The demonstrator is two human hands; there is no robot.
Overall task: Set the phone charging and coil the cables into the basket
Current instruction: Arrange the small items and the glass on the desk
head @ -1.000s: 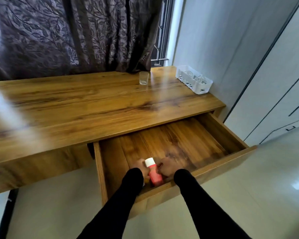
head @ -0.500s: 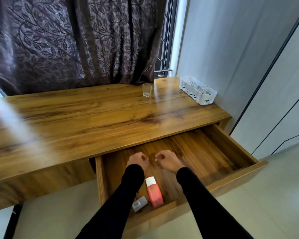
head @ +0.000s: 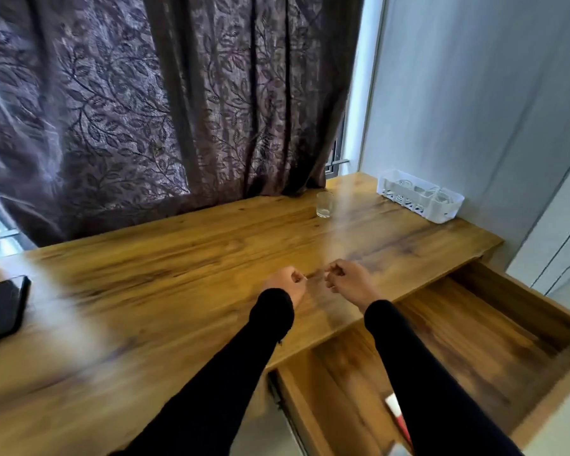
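Nearest the viewer, the open drawer (head: 468, 350) projects from the desk (head: 178, 258) at lower right; a sliver of a red-and-white object (head: 396, 410) shows at its near end, mostly hidden behind the right sleeve, and its identity cannot be told. Above the desk's front portion hover the left hand (head: 285, 284) and the right hand (head: 349, 282) — both with fingers curled inward, close together but apart; whether anything thin is pinched between them cannot be told through the motion blur, and no cable is visible in either.

At the far left edge lies the phone (head: 0, 311), dark, flat on the desk, cut off by the frame; its long axis appears to run from the near edge toward the curtain (head: 145, 93), slightly angled, and no cable is seen attached to it. Farther back stands an upright glass (head: 324, 204), just in front of the curtain. At the far right corner, beside the wall, sits the white basket (head: 405, 200), long axis running diagonally from back-left to front-right, with pale coiled cables (head: 441, 194) seemingly inside.

Judged stage: storage looks largely done, while charging the phone looks outstanding. The next move likely calls for a leftward reach to the phone — well apart from both hands — and a cable end aligned with its port, which is not visible.
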